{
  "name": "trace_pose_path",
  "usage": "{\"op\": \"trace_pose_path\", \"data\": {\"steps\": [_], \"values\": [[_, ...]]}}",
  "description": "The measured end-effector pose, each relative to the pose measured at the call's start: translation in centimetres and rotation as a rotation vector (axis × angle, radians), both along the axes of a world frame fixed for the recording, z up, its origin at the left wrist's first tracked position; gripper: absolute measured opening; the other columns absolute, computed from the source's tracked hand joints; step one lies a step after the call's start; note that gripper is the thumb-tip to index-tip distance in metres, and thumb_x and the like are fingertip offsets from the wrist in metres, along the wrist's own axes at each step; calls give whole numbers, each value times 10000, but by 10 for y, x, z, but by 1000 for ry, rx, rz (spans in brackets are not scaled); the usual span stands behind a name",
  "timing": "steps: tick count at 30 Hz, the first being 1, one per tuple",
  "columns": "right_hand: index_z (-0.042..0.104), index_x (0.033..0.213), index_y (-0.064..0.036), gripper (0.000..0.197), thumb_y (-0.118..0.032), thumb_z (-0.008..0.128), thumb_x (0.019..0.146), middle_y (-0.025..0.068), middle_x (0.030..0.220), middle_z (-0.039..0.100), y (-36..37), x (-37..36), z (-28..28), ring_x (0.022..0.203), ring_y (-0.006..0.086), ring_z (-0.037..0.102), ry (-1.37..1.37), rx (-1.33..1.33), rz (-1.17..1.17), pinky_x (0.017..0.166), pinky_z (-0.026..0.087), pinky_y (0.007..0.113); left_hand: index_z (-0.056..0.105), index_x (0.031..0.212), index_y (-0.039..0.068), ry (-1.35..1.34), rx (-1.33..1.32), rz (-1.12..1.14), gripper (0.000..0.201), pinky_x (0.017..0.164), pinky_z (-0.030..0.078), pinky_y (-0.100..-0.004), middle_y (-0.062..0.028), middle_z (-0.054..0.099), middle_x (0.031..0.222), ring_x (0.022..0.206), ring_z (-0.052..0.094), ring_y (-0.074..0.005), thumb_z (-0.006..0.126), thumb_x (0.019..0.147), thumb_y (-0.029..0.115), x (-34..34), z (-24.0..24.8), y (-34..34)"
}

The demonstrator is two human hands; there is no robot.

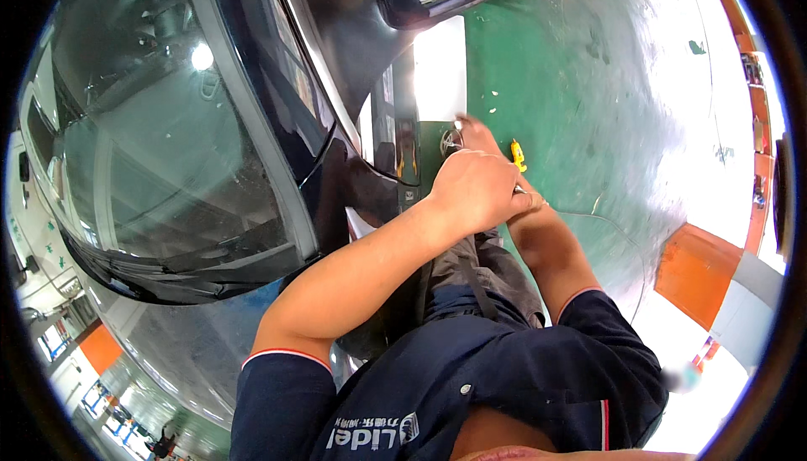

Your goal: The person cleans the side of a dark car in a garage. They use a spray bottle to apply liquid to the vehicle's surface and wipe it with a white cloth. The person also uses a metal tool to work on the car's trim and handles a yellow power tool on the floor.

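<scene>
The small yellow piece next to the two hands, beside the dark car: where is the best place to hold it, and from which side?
Probably its narrow exposed end, reached from the green floor side. The yellow piece sticks out there, while the left hand and right hand cover its car side. Its shape is too small to judge further.

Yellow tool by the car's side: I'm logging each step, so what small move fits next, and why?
Probably keep the left hand steady on top while the right hand presses the yellow tool lower: both hands are stacked at the dark car body, tool tip showing past the knuckles.
</scene>
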State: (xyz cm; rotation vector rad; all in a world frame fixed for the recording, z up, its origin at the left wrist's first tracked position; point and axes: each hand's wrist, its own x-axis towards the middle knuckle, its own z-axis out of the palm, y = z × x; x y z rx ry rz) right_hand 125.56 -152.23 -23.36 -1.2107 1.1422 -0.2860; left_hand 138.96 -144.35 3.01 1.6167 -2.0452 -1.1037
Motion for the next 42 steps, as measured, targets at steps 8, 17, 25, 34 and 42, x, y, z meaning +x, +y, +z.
{"op": "trace_pose_path", "data": {"steps": [8,17,25,34,42], "values": [[423,1481,-82,486,-187,452,1007,58,1414,572,-101,118,31,1012,154,620,-144,-146,-4,780,500,312,715,784,39,11,-32,123,442,757,512,-471,-171,692,783,823,677,-356,681,829,478,16,8,-11],[437,1439,17,465,-107,442,991,69,1294,647,-88,119,29,985,127,591,-215,-134,-161,869,472,262,702,781,48,55,-52,129,421,711,515,-465,-159,674,730,789,679,-341,717,802,469,14,9,-15],[496,1347,33,423,-52,446,935,145,1256,658,-90,118,22,1132,233,618,60,-465,-10,973,469,307,695,758,49,25,-126,137,435,687,522,-451,-165,674,738,770,680,-344,713,806,481,9,6,-27],[470,1361,17,463,-104,506,915,207,1309,620,-87,100,33,1137,350,625,15,-398,-131,949,480,370,598,675,31,-65,-81,102,534,605,470,-462,-142,604,662,674,620,-357,707,821,533,-1,6,-32],[437,1362,45,454,-21,479,915,174,1429,536,-60,111,-37,1230,282,562,-183,-320,-112,1043,418,333,564,642,34,-78,-57,44,525,592,465,-453,-139,583,641,650,606,-348,727,821,499,-7,1,-23]]}}
